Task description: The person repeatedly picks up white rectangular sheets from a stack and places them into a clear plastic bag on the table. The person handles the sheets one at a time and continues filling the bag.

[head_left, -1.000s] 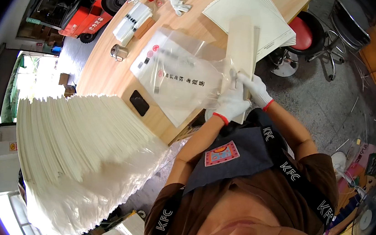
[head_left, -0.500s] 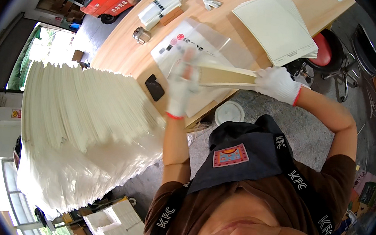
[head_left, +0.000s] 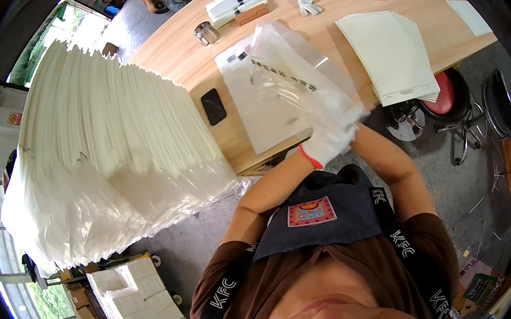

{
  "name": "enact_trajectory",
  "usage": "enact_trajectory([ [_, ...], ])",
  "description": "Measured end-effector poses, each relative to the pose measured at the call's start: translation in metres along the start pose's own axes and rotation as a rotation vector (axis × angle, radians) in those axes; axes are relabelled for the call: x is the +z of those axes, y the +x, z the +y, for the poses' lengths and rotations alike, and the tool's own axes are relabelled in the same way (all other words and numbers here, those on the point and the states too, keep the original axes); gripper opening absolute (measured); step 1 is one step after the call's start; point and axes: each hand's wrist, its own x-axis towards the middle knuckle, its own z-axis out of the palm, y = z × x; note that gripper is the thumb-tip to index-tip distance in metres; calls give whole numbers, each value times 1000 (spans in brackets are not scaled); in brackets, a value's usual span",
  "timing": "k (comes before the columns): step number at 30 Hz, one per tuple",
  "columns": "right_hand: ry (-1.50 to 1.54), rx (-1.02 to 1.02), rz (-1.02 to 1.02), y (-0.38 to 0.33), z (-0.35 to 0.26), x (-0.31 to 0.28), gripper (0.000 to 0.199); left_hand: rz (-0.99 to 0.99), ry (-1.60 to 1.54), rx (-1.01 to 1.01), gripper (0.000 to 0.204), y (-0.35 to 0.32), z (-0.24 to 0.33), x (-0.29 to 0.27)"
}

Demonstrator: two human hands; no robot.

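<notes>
both gloved hands are close together just off the near edge of the table [head_left: 167, 53], the left hand [head_left: 328, 143] below and the right hand [head_left: 350, 116] above it, one overlapping the other from where i stand. a clear plastic bag [head_left: 291, 90] with dark print runs from the gloves out over a pale flat stack [head_left: 271, 127] lying on the wood. the fingers are blurred, so i cannot tell whether either hand is closed on the film or only touching it. the film looks limp and slippery, and knit gloves probably feel little of it, so i'd pinch one layer near the edge and keep the other hand low to steady it. i'd work slowly, with no sharp tug, since thin film could crease or tear. i'd also hold the loose end clear of the black phone [head_left: 213, 106] and away from the cream sheets [head_left: 388, 55] fanned near the table's right side, which a trailing edge could drag askew.
</notes>
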Motion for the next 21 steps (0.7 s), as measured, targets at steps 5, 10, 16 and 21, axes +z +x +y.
enact_trajectory([
  [5,100,25,256,-46,-27,21,28,-89,-531,-538,20,-38,-43,18],
  [10,-178,-248,822,-102,-7,21,37,-151,-303,-543,16,-97,-23,-3],
  [16,-360,153,111,-68,42,31,16,-108,234,-563,15,-223,-58,-5],
  [21,-403,73,-193,-131,-2,9,18,141,148,-838,13,-257,-19,-42],
])
